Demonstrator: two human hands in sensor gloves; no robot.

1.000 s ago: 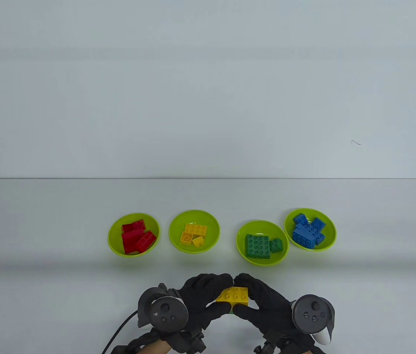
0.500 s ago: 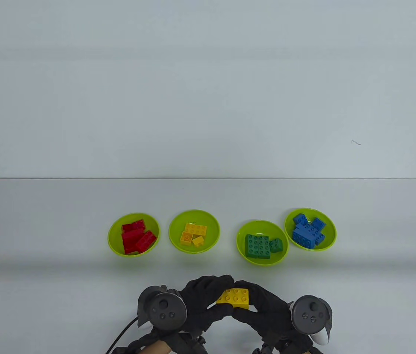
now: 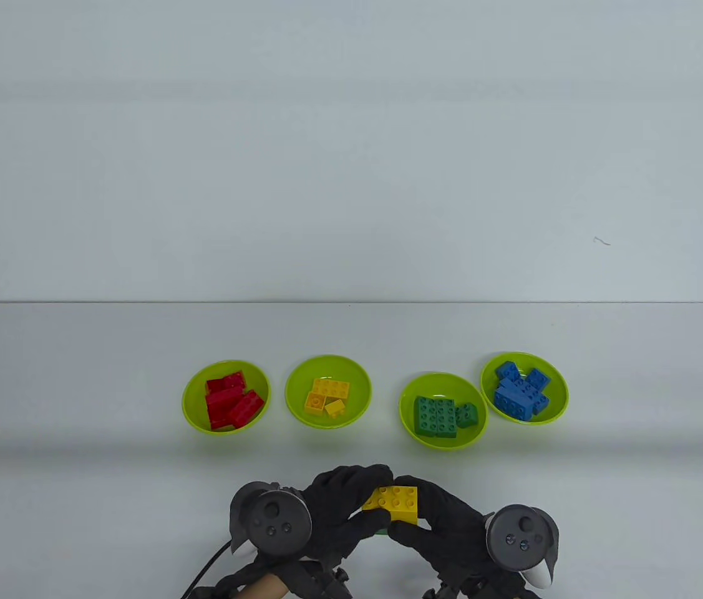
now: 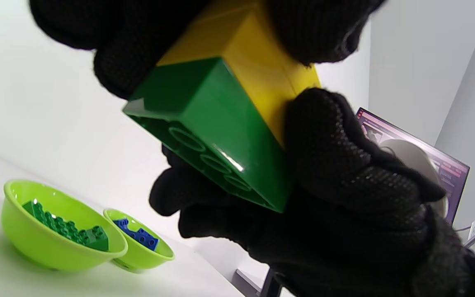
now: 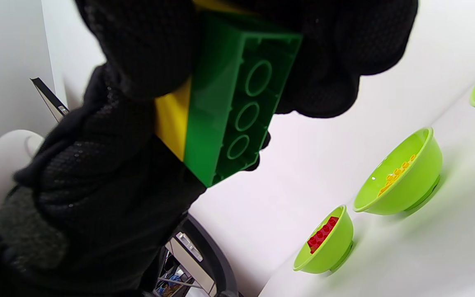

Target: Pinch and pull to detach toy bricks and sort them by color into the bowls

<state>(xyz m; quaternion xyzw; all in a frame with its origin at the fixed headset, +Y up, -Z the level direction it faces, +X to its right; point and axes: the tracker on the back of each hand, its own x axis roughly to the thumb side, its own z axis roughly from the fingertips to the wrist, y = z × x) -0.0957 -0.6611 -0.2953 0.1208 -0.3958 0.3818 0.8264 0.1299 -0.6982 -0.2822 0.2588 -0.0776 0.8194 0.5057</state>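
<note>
Table view shows both hands, left hand (image 3: pixel 335 508) and right hand (image 3: pixel 441 524), grasping stacked bricks (image 3: pixel 393 503) above the pale table (image 3: pixel 77 374) before a blank wall (image 3: pixel 351 156).

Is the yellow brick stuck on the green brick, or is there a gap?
Touching. In the left wrist view the yellow plastic brick sits flush on the green plastic brick, with no gap along their seam, gripped between both gloved hands.

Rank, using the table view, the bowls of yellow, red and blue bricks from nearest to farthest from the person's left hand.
Measured from the left hand, low and centre:
1. Bowl of yellow bricks, just beyond the hand.
2. Bowl of red bricks, beyond it to the left.
3. Bowl of blue bricks, far right.
</note>
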